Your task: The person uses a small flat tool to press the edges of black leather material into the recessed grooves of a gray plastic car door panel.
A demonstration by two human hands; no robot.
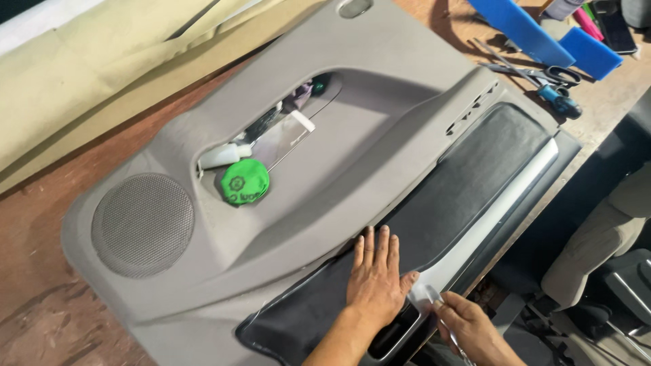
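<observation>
Green cap (245,182) and bottle (224,155) sit in door panel (380,81) pocket; left hand (375,281) spread flat on black fabric (468,176); right hand (468,325) pinching thin tool (444,318).

A single head-worn camera looks steeply down from close above the bench (41,318), facing away from the wearer. The hands enter at the near edge; the bench's far side runs along the top.

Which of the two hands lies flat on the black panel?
The left hand lies flat, fingers spread, on the black panel; the right hand pinches the pale strip instead.
</observation>
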